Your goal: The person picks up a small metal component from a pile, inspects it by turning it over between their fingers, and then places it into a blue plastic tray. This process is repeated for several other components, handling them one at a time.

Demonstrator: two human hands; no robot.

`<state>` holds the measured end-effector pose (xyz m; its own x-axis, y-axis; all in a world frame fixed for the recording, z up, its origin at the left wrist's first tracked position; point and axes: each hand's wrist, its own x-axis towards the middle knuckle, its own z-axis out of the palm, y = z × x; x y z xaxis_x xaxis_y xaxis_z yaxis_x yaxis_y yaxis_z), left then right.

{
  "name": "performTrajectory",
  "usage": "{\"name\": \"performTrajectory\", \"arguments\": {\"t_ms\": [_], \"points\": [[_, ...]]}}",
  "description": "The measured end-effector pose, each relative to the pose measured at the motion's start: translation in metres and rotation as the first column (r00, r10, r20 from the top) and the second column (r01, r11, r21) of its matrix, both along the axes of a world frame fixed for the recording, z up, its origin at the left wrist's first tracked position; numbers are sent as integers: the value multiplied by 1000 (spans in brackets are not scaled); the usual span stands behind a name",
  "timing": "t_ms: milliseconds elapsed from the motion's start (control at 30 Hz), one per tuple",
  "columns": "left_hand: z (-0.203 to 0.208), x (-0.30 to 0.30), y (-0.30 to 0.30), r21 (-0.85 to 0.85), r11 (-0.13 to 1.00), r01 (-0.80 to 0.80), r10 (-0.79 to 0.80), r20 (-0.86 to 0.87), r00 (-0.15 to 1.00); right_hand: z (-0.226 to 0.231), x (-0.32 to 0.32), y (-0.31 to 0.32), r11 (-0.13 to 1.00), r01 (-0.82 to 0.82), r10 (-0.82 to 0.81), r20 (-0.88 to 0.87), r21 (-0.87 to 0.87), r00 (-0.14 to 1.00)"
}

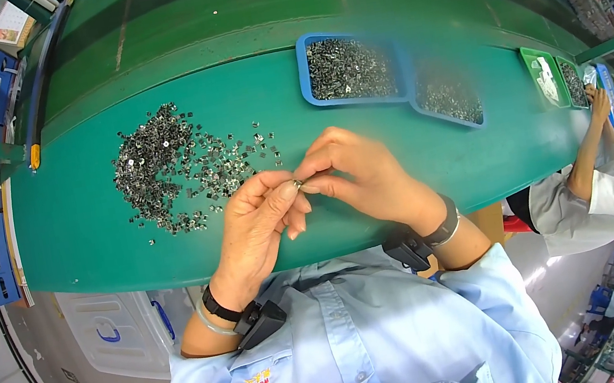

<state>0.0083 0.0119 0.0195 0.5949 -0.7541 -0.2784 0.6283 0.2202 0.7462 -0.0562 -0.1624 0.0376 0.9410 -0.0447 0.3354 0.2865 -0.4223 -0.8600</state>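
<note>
Left hand (249,221) and right hand (365,174) both pinched one small metal part (297,183) over the green surface (78,230). Loose pile (155,156) lay left; blue trays (304,74) sat farther back, right.

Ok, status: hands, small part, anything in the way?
Left hand and right hand pinching small part together. Loose pile beyond left hand. Nothing visibly blocking.

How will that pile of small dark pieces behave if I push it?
The pile of small dark pieces would probably spread apart, since strays lie scattered along its right side. Each is likely light, being tiny beside the left hand. Many look squarish, so they may slide more than roll.
</note>
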Motion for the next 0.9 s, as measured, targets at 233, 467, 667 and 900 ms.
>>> {"name": "performTrajectory", "arguments": {"t_ms": [233, 467, 667, 900], "points": [[4, -4, -1, 31, 999, -36, 34, 44, 998, -1, 1, -1, 999, -21, 21, -25, 32, 999], [10, -6, -4, -53, 998, -17, 14, -65, 998, -5, 4, -9, 991, -91, 95, -32, 101, 995], [5, -5, -3, -70, 997, 9, -12, -37, 999, -6, 4, -6, 990, -84, 84, 11, 112, 996], [2, -5, -5, -137, 991, -12, 7, -40, 999, -7, 2, -1, 981, -75, 74, 12, 176, 997]]}}
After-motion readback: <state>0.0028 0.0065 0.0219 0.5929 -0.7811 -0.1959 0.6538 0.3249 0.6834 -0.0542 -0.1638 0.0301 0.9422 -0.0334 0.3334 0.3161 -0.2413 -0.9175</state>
